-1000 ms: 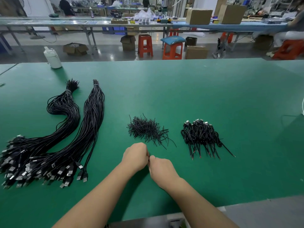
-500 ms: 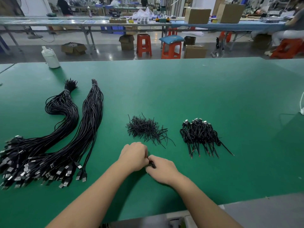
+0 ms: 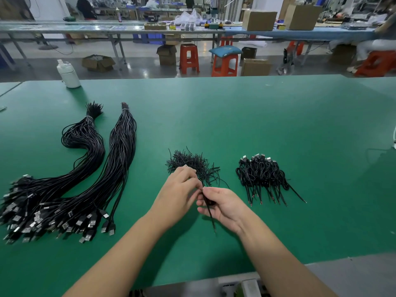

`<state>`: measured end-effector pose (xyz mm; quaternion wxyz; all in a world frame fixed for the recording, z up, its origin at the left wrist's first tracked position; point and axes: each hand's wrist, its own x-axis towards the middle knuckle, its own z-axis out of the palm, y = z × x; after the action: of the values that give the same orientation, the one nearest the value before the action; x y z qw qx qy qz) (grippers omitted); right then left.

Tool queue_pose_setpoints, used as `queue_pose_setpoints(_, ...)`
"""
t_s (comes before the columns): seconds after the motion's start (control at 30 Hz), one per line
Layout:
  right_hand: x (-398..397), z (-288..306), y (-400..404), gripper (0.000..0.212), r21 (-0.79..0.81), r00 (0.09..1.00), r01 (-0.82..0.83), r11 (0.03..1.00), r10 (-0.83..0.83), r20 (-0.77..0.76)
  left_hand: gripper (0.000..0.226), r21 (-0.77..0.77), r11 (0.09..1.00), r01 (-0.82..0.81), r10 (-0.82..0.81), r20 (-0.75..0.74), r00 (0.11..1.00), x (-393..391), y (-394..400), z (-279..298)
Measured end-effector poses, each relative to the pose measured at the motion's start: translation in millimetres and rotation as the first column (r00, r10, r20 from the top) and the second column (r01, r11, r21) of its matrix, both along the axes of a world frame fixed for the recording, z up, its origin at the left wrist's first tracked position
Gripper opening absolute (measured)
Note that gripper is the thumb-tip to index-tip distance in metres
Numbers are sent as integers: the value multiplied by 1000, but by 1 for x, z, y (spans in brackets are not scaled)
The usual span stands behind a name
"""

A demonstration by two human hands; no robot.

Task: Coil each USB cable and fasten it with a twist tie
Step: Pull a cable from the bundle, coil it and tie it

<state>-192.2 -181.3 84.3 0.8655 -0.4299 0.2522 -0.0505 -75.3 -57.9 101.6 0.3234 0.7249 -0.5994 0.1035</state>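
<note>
Both hands meet over the green table (image 3: pixel 257 125) near its front edge. My right hand (image 3: pixel 222 205) grips a coiled black USB cable (image 3: pixel 211 213), whose loose end hangs down past the palm. My left hand (image 3: pixel 177 194) pinches the same cable at its top, fingers curled; a silver plug tip shows above its knuckles. Whether a tie is round the coil is hidden by the fingers. A heap of black twist ties (image 3: pixel 192 165) lies just beyond the hands. To the right sits a pile of coiled, tied cables (image 3: pixel 262 173). Two long bundles of uncoiled cables (image 3: pixel 90 179) lie at the left.
A white plastic bottle (image 3: pixel 68 75) stands at the table's far left edge. Beyond the table are orange stools (image 3: pixel 188 57), cardboard boxes (image 3: pixel 256 67) and a long workbench (image 3: pixel 192 32). A grey ledge (image 3: pixel 353 273) borders the table at the lower right.
The hands have risen off the table and opened apart a little. My right hand turned palm-up, so the coiled cable and its hanging end now show.
</note>
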Motion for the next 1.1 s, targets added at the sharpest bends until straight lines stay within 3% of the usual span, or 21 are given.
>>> queue_pose_setpoints(0.1,3,-3,7,13,-6,997,65,998,-65,32,4,-50,999,-18,22,75,997,-3,2,5)
queue_pose_setpoints(0.2,3,-5,9,17,72,996,91,993,-92,13,17,-39,999,-2,8,162,987,-2,4,11)
queue_pose_setpoints(0.33,-1,-5,7,31,104,998,55,993,-54,-13,8,42,999,16,-29,338,941,2,7,12)
queue_pose_setpoints(0.43,-1,-1,4,26,111,1000,13,994,-11,-15,6,56,998,19,-40,389,921,1,9,14)
queue_pose_setpoints(0.5,-2,3,1,30,61,999,11,998,-9,-35,3,51,999,-12,-3,291,957,-2,10,15)
queue_pose_setpoints(0.57,-4,4,-2,23,-171,998,50,984,-58,-41,4,50,995,-90,90,0,996,-6,11,16)
queue_pose_setpoints(0.6,-6,4,-2,17,-316,997,70,946,-80,-21,8,63,988,-141,150,-198,969,-7,11,18)
queue_pose_setpoints(0.67,-8,3,-1,24,-545,998,58,837,-56,20,16,120,976,-184,220,-523,824,-6,8,18)
queue_pose_setpoints(0.73,-7,7,2,17,-665,998,48,745,-53,13,18,149,975,-165,222,-656,721,-4,5,16)
queue_pose_setpoints(0.77,-6,8,2,13,-705,997,55,707,-75,2,18,158,975,-154,221,-665,713,-4,5,16)
queue_pose_setpoints(0.87,-2,11,2,12,-753,993,35,657,-109,-49,16,153,978,-140,197,-474,858,-7,9,14)
queue_pose_setpoints(0.93,1,10,4,12,-688,991,50,724,-122,-56,8,108,990,-87,110,-231,967,-8,11,12)
queue_pose_setpoints(1.0,2,12,5,15,-586,991,77,807,-127,-46,3,89,996,9,-4,-53,999,-9,11,10)
queue_pose_setpoints(1.03,1,13,4,12,-557,993,73,827,-115,-41,3,85,996,42,-41,-9,999,-11,11,7)
queue_pose_setpoints(1.1,-2,16,1,2,-564,997,50,824,-70,-14,4,72,997,38,-33,-65,997,-14,11,4)
